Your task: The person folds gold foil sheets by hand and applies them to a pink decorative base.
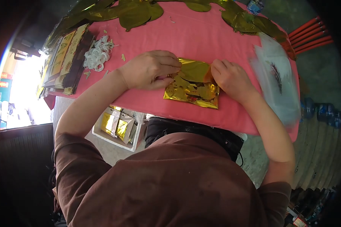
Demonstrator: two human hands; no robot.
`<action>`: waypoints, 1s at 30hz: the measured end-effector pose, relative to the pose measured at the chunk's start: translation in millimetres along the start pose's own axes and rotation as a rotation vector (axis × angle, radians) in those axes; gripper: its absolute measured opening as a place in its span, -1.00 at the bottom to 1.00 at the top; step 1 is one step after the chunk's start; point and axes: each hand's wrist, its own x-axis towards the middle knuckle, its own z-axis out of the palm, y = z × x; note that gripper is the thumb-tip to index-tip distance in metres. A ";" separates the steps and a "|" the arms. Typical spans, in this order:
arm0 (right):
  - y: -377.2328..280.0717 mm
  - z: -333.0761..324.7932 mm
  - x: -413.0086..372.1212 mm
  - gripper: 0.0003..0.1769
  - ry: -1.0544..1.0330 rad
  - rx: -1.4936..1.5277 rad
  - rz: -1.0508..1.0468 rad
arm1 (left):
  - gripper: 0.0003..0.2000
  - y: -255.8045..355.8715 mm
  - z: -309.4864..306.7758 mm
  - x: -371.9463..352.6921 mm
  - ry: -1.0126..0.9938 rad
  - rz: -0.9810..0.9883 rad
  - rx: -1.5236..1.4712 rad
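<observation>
A folded, shiny gold foil sheet lies on the pink tablecloth in front of me, its surface creased and reflecting. My left hand is closed at the sheet's upper left edge, thumb and fingers pinching it. On the opposite side, my right hand has its fingers curled over the upper right edge of the same foil. Parts of both edges are hidden under my fingers.
White rings lie heaped left of my left arm, beside a stack of printed packets. Clear plastic bags lie at the right. Gold foil pieces line the far edge. Below the table, a white box holds gold packets.
</observation>
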 end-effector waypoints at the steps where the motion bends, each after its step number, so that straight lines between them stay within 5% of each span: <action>1: -0.9 -0.9 -3.4 -0.86 0.018 0.039 0.025 | -0.77 0.6 0.4 -3.0 -0.001 -0.003 -0.004; 9: 14.4 -9.3 -26.7 -0.78 0.047 0.479 0.181 | -0.72 2.7 4.8 -12.4 0.044 -0.037 -0.056; 11: 20.6 -11.4 -24.9 -0.81 0.089 0.869 0.452 | -0.71 2.9 4.5 -11.8 0.037 -0.029 -0.050; 14: 10.0 -11.4 -0.4 -0.82 0.263 0.988 0.577 | -0.69 3.9 3.1 -11.1 0.023 -0.025 -0.040; 18: -23.5 -0.2 20.4 -0.67 0.218 0.701 0.445 | -0.67 5.9 1.5 -10.2 -0.002 -0.044 -0.021; 20: -36.5 2.2 20.6 -0.47 -0.055 0.640 0.436 | -0.67 6.1 2.5 -10.7 -0.002 -0.049 -0.018; 23: -41.7 6.4 16.9 -0.36 -0.126 0.539 0.409 | -0.71 7.1 3.0 -11.1 0.007 -0.055 -0.001; 30: -48.8 10.5 12.3 -0.34 -0.081 0.400 0.349 | -0.73 10.8 2.9 -11.0 -0.005 -0.089 0.019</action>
